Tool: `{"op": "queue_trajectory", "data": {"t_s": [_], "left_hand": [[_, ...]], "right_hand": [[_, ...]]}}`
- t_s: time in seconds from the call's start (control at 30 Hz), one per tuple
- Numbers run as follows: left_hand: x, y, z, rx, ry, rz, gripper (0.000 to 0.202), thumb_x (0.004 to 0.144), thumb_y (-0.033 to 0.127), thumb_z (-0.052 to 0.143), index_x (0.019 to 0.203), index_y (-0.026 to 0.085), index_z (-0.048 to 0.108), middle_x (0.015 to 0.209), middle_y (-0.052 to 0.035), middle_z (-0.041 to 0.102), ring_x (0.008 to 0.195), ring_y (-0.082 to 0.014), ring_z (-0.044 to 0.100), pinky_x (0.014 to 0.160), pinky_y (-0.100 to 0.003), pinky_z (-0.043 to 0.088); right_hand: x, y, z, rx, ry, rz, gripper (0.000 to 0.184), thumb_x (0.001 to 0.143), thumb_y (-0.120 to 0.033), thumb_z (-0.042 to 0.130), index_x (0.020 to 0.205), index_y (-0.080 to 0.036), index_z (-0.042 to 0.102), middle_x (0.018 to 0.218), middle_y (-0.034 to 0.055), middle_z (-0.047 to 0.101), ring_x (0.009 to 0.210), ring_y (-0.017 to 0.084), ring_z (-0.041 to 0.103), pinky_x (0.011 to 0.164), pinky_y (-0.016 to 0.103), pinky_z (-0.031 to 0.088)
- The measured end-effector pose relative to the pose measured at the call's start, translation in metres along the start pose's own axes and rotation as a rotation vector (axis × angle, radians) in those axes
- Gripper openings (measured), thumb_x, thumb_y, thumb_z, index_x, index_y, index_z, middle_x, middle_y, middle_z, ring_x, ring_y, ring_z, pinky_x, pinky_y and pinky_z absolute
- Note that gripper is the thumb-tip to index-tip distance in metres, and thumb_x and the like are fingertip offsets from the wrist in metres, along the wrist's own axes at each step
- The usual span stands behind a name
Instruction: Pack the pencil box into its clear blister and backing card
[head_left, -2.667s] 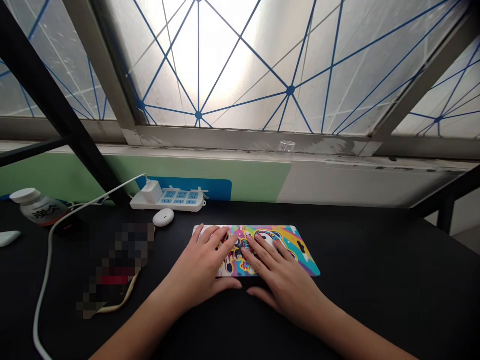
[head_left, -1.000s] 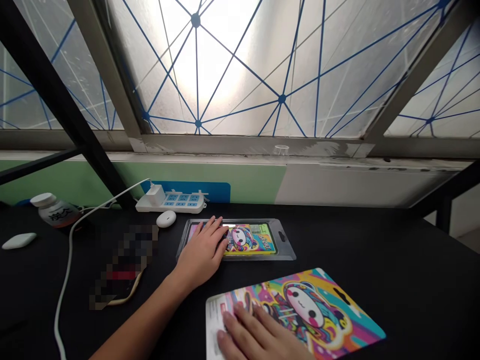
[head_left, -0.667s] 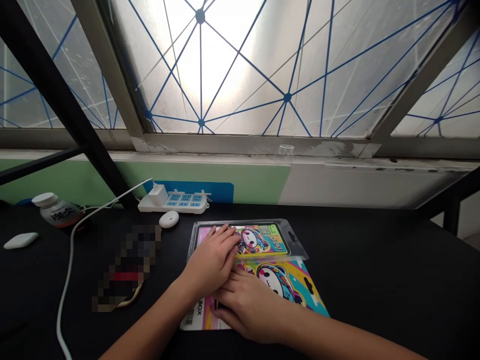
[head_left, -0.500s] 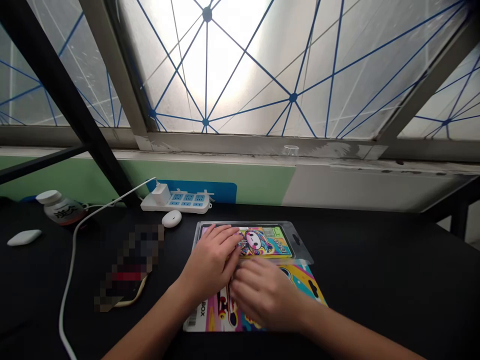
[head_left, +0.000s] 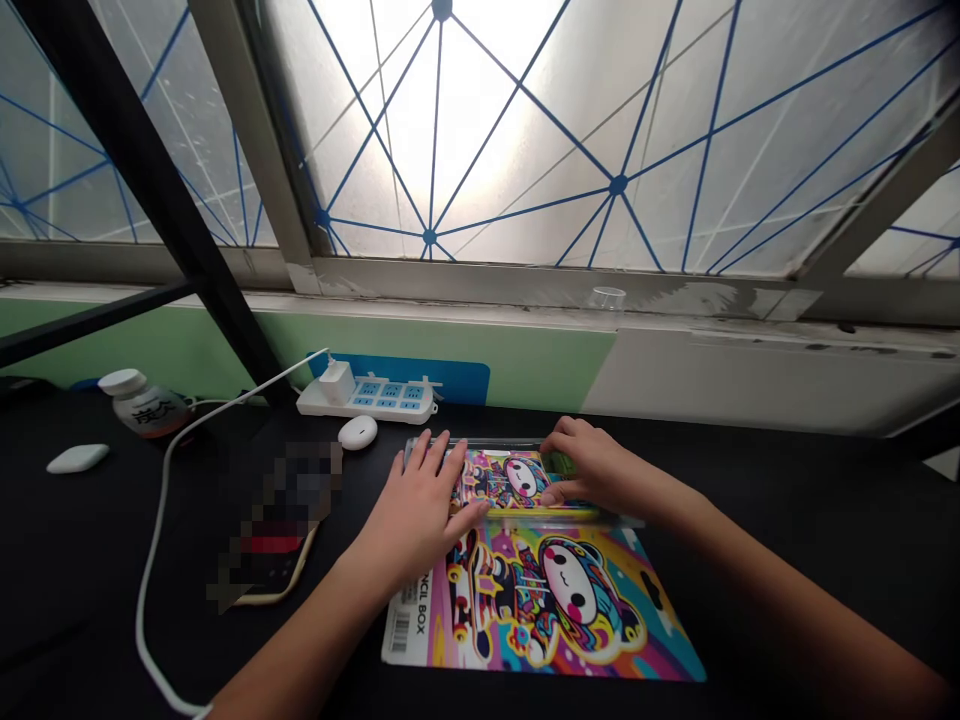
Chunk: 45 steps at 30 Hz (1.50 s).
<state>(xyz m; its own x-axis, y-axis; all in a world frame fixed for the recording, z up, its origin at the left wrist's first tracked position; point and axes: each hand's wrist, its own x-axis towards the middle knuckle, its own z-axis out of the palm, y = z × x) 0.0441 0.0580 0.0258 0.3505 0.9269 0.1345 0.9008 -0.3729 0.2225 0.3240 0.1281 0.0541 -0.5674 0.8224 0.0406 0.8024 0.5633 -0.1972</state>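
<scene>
Between the two hands, just beyond the printed card (head_left: 555, 610), lies the pencil box (head_left: 517, 480) in its clear plastic tray (head_left: 487, 443). It looks light, stiff and glossy, probably slippery, so the short ends seem the best hold. The left hand (head_left: 420, 500) lies flat with fingers spread, pressing on the box's left end. The right hand (head_left: 592, 470) curls around the right end, pinching it.

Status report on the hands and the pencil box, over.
Left hand flat on pencil box, left end. Right hand curled on its right end. Box in clear tray. Printed card flat on table just nearer, under left wrist.
</scene>
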Motion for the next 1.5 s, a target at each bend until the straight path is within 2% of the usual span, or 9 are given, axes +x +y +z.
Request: {"op": "queue_trajectory", "data": {"t_s": [0.2,0.4,0.57,0.83,0.93,1.0,1.2,1.33,1.5], "left_hand": [[0.001,-0.007,-0.01,-0.01,0.142,0.064,0.064,0.098,0.052,0.052,0.153,0.024,0.036,0.157,-0.0116,0.043,0.146,-0.0359,0.033,0.115,-0.065,0.026],[0.0,-0.016,-0.036,-0.005,0.306,0.154,0.05,0.087,0.035,0.075,0.131,0.018,0.059,0.12,-0.011,0.07,0.111,-0.0306,0.063,0.104,-0.052,0.043],[-0.037,0.007,-0.05,-0.016,0.498,0.329,0.031,0.094,0.023,0.064,0.124,0.023,0.062,0.114,-0.0089,0.068,0.107,-0.027,0.061,0.103,-0.049,0.045],[-0.119,0.019,0.01,-0.133,0.425,0.211,0.05,0.088,0.019,0.065,0.134,0.033,0.052,0.136,-0.0086,0.062,0.126,-0.0306,0.057,0.105,-0.047,0.048],[-0.126,0.011,0.024,-0.198,0.266,0.108,0.087,0.077,0.04,0.079,0.151,0.032,0.034,0.149,-0.0137,0.052,0.133,-0.0394,0.052,0.105,-0.053,0.049],[-0.126,0.007,0.025,-0.25,0.191,0.075,0.101,0.072,0.049,0.083,0.155,0.034,0.026,0.15,-0.0127,0.052,0.133,-0.041,0.052,0.109,-0.058,0.044],[-0.127,0.006,0.028,-0.361,0.156,-0.043,0.098,0.077,0.041,0.082,0.155,0.038,0.025,0.149,-0.0101,0.052,0.135,-0.0376,0.049,0.11,-0.059,0.042],[-0.127,0.015,0.03,-0.427,0.203,-0.12,0.102,0.072,0.03,0.084,0.156,0.037,0.026,0.146,-0.0111,0.051,0.133,-0.0372,0.049,0.107,-0.056,0.045],[-0.128,0.023,0.022,-0.41,0.146,-0.157,0.114,0.074,0.033,0.082,0.16,0.039,0.007,0.148,-0.011,0.05,0.136,-0.0381,0.046,0.108,-0.06,0.041]], "right_hand": [[-0.016,-0.016,0.008,-0.074,0.196,-0.006,0.049,0.069,-0.054,0.084,0.097,-0.021,0.062,0.113,0.0131,0.065,0.106,0.035,0.06,0.09,0.052,0.047],[-0.053,-0.039,0.006,-0.114,0.545,-0.218,0.011,0.093,-0.019,0.063,0.1,-0.022,0.056,0.108,0.0082,0.072,0.101,0.023,0.068,0.106,0.05,0.04],[-0.106,-0.05,-0.001,-0.166,0.664,-0.266,0.041,0.095,-0.015,0.057,0.135,-0.022,0.052,0.11,0.0082,0.069,0.101,0.023,0.065,0.102,0.046,0.047],[-0.179,-0.061,0.044,-0.185,0.569,-0.414,0.037,0.094,-0.007,0.048,0.127,-0.017,0.064,0.108,0.0077,0.073,0.113,0.022,0.064,0.112,0.039,0.042],[-0.173,-0.064,0.051,-0.147,0.487,-0.353,0.026,0.095,-0.021,0.058,0.12,-0.017,0.065,0.126,0.0133,0.068,0.126,0.026,0.058,0.108,0.042,0.047],[-0.17,-0.062,0.051,-0.114,0.411,-0.281,0.043,0.09,-0.039,0.069,0.127,-0.017,0.06,0.136,0.0171,0.062,0.129,0.03,0.056,0.105,0.045,0.05],[-0.172,-0.049,0.034,0.135,0.208,-0.065,0.059,0.085,-0.047,0.073,0.138,-0.027,0.055,0.147,0.0121,0.056,0.131,0.029,0.055,0.103,0.044,0.052],[-0.153,-0.044,0.004,0.394,0.154,0.086,0.035,0.089,-0.051,0.067,0.116,-0.029,0.072,0.119,0.0066,0.073,0.109,0.029,0.068,0.09,0.041,0.058],[-0.128,-0.04,-0.001,0.605,0.356,0.345,0.038,0.097,-0.054,0.051,0.097,-0.022,0.071,0.08,0.0037,0.073,0.072,0.023,0.068,0.061,0.032,0.054]]}}
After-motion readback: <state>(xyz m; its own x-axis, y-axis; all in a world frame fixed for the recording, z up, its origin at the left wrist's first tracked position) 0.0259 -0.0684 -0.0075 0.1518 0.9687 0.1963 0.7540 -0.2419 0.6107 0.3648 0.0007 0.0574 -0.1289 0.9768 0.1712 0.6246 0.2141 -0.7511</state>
